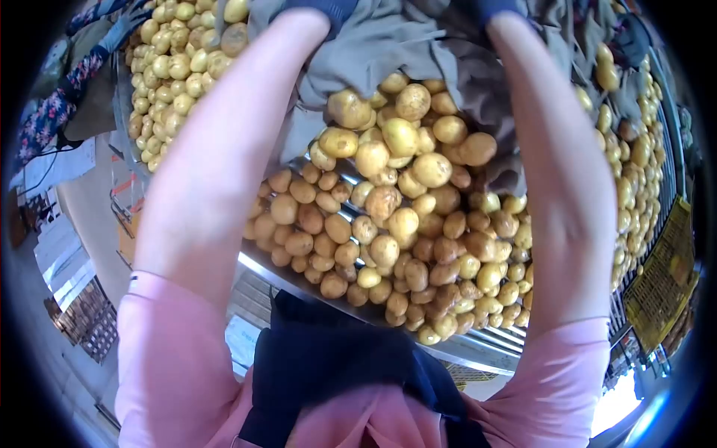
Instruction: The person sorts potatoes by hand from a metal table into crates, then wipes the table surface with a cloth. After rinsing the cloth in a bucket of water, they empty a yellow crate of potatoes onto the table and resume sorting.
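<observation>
Both arms reach up to the top edge of the view. My left hand [321, 10], in a dark blue glove, lies against a grey cloth [381, 48]; its fingers are out of sight. At the upper right is my right hand [485, 7], also in a dark glove and beside the cloth, its fingers hidden too. Between my forearms, potatoes [401, 137] lie heaped below the cloth's folds. They spread over a slatted metal surface [478, 351], some pale yellow and others browner.
More potatoes [175, 67] lie at the upper left, others [635, 172] along the right. A co-worker's gloved hand [123, 30] and flowered sleeve [45, 123] show at the far left. A yellow crate [657, 291] stands at the right, a metal edge [299, 287] near my apron.
</observation>
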`<state>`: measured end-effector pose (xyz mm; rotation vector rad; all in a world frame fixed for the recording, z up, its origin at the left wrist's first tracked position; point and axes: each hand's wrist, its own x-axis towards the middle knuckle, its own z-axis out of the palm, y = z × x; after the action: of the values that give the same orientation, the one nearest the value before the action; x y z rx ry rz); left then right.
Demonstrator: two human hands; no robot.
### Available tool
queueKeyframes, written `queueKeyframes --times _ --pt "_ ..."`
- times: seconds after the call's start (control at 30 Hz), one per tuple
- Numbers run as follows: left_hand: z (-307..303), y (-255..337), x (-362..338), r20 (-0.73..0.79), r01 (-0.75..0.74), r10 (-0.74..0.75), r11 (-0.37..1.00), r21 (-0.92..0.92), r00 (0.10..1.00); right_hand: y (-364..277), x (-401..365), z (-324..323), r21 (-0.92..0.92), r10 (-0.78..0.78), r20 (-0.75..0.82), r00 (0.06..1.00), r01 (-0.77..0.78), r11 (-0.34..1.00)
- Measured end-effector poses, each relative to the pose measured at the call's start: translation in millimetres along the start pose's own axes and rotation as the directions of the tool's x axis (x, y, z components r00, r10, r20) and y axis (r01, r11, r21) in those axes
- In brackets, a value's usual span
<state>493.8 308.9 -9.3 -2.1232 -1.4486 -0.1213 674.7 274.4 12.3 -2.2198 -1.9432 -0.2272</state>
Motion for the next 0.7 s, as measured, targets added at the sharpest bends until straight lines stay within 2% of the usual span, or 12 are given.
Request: queueKeyframes --times 0.03,0.07,0.1,0.13,0.17,0.27,0.4,0.5,0.53,0.57,0.63,0.7 --pt "14.8 -8.3 -26.4 -0.154 -0.212 0.281 0.91 0.357 0.947 -1.8 -23.8 -12.6 0.024 0.005 0.364 0.931 -0.015 1.0" --pt "1.8 -6.6 -50.1 -0.027 -0.209 0.221 0.951 0.228 0.975 8.3 -56.9 28.7 -0.251 -0.276 -0.255 0.927 0.212 0.944" --pt "-43.2 -9.5 -68.9 0.227 -0.209 0.203 0.978 0.002 0.953 -13.8 -78.7 -54.9 0.018 -0.218 0.442 0.87 0.235 0.972" --pt "-48.9 -8.2 -94.5 0.123 -0.113 0.144 0.967 -0.228 0.982 -18.6 -108.7 -39.0 -0.182 -0.178 0.247 0.952 0.226 0.957" --pt "-56.2 -9.1 -111.5 0.113 -0.125 0.18 0.918 -0.376 0.977 -16.6 -130.4 -17.0 0.163 -0.227 0.136 0.965 0.204 0.965" --pt "-87.7 -18.8 -156.8 0.213 -0.211 0.309 0.899 -0.384 0.927 -34.8 -186.6 -108.6 -0.048 -0.387 0.428 0.816 0.448 0.893" --pt "-112.2 -53.6 -170.6 0.109 -0.325 0.488 0.715 -0.619 0.866 -12.0 -232.0 -137.2 0.464 -0.326 0.148 0.934 0.226 0.856" --pt "-131.9 -87.9 -177.3 -0.024 -0.297 0.453 0.542 -0.786 0.891 30.6 -260.1 -184.1 0.772 0.222 0.002 0.975 -0.143 0.619" --pt "-138.6 -98.7 -187.5 0.067 -0.105 0.365 0.433 -0.895 0.928 60.5 -266.6 -171.1 0.529 0.296 -0.145 0.944 -0.179 0.83" --pt "-146.0 -106.6 -199.0 0.18 0.091 0.294 0.292 -0.952 0.939 74.6 -269.3 -181.8 0.437 0.341 0.028 0.939 -0.319 0.841" --pt "-152.4 -111.9 -218.3 0.12 0.019 0.323 0.299 -0.954 0.939 77.9 -262.8 -166.5 0.127 0.357 0.156 0.921 -0.377 0.918" --pt "-140.8 -109.3 -245.9 -0.063 -0.337 0.52 0.452 -0.826 0.852 53.8 -246.5 -143.9 -0.083 0.399 0.309 0.863 -0.393 0.916"
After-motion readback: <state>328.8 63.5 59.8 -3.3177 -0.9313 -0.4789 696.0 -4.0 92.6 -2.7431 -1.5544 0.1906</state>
